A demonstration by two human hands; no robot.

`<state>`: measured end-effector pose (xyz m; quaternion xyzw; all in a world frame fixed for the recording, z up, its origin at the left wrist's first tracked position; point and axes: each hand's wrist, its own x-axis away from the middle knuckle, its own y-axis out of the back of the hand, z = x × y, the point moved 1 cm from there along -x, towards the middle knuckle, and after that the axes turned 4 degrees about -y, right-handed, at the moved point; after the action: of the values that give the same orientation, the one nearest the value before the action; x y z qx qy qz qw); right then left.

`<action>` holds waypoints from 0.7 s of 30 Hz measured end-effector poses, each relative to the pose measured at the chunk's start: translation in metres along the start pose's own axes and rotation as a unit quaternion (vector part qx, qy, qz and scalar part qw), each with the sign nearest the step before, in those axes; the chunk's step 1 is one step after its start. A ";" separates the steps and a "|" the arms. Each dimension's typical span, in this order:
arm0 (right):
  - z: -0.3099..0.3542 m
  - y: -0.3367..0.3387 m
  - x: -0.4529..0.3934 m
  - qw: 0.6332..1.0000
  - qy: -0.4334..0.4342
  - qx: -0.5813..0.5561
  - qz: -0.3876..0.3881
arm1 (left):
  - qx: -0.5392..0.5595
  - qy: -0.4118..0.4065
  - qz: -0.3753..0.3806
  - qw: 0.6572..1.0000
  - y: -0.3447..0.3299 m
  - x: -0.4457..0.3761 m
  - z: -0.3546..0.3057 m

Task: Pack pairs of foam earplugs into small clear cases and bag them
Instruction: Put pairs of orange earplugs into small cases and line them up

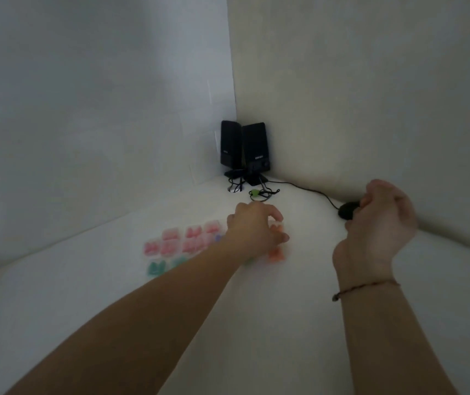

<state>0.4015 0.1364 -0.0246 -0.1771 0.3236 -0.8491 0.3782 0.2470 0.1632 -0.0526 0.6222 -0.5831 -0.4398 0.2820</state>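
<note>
Several filled cases (188, 243) lie blurred beside the left hand (252, 229), fingers curled over an orange pair (276, 253); grip unclear. Right hand (379, 220) hangs loosely curled, holding nothing; a hurried grab could scatter neighbours.

Two black speakers (243, 148) upright in the far corner, side by side. Tangled cables (259, 189) at their feet. Black mouse (347, 210) to the right, near the wall, on white tabletop (256, 323).

pink earplugs (171, 243), teal ones (155, 267) and orange ones (276, 253) on a white counter (85, 309); black speakers (243, 149), black mouse (347, 210), brown wrist cord (365, 287).
</note>
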 end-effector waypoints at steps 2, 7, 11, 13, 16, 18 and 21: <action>-0.003 -0.002 0.001 1.000 0.009 0.004 0.007 | -0.015 0.032 0.030 0.999 -0.005 -0.004 0.000; -0.010 -0.003 0.001 1.000 0.004 0.005 0.020 | 0.057 0.063 0.099 0.991 -0.002 -0.013 0.009; -0.012 -0.002 0.003 1.000 -0.003 0.006 0.023 | 0.121 0.018 0.019 0.992 0.015 -0.025 0.022; -0.011 -0.003 0.003 1.000 -0.003 0.011 0.023 | 0.026 0.002 0.063 0.998 0.022 -0.029 0.033; -0.010 -0.003 0.004 1.000 0.002 0.015 0.023 | -0.037 0.013 0.109 0.993 0.021 -0.031 0.046; -0.010 -0.003 0.007 0.999 -0.002 0.023 0.035 | -0.044 0.006 0.092 0.995 0.019 -0.031 0.047; -0.009 -0.005 0.010 0.998 0.004 0.036 0.044 | -0.013 -0.004 0.040 0.999 0.018 -0.030 0.047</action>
<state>0.3873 0.1355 -0.0274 -0.1460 0.3020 -0.8433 0.4198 0.1995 0.1972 -0.0519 0.5930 -0.6026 -0.4381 0.3054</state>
